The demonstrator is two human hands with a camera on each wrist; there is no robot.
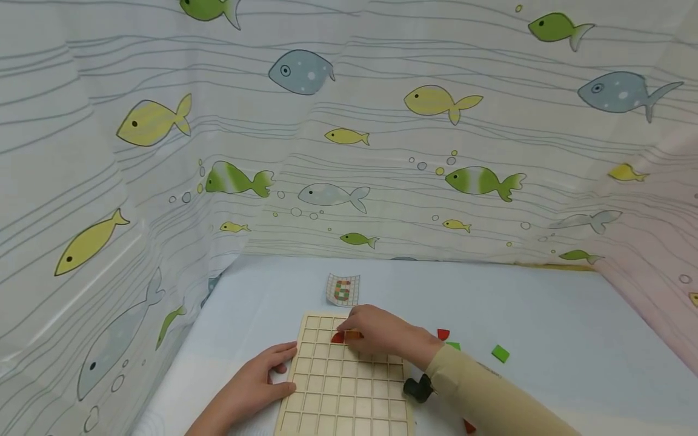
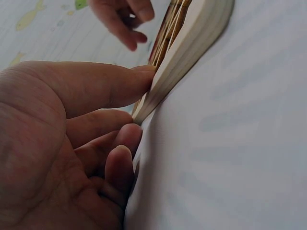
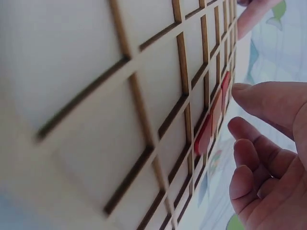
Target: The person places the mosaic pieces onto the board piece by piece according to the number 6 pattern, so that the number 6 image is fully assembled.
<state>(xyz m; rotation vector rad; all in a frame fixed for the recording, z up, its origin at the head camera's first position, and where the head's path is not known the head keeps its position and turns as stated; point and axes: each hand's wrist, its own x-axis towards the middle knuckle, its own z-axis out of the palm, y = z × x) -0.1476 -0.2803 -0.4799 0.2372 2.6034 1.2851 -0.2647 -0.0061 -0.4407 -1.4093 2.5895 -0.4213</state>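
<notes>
A pale wooden grid board (image 1: pixel 327 384) lies on the table with square cells. Against its left edge rests my left hand (image 1: pixel 253 378), thumb and fingertips touching the side; in the left wrist view the thumb (image 2: pixel 110 86) presses the rim. My right hand (image 1: pixel 376 332) hovers over the far rows, beside a red rounded piece (image 1: pixel 338 338) and an orange piece (image 1: pixel 353 333). Two red pieces with the orange one (image 3: pixel 217 108) between them sit in a row of cells in the right wrist view. Nothing shows between the right hand's fingers (image 3: pixel 264 93) there.
Beyond the board lies a small card (image 1: pixel 342 290) with a coloured grid pattern. Right of the board are a loose red piece (image 1: pixel 443 333), a green piece (image 1: pixel 500 353) and other pieces partly behind the sleeve (image 1: pixel 480 387). A fish-printed curtain (image 1: pixel 392 200) surrounds the table.
</notes>
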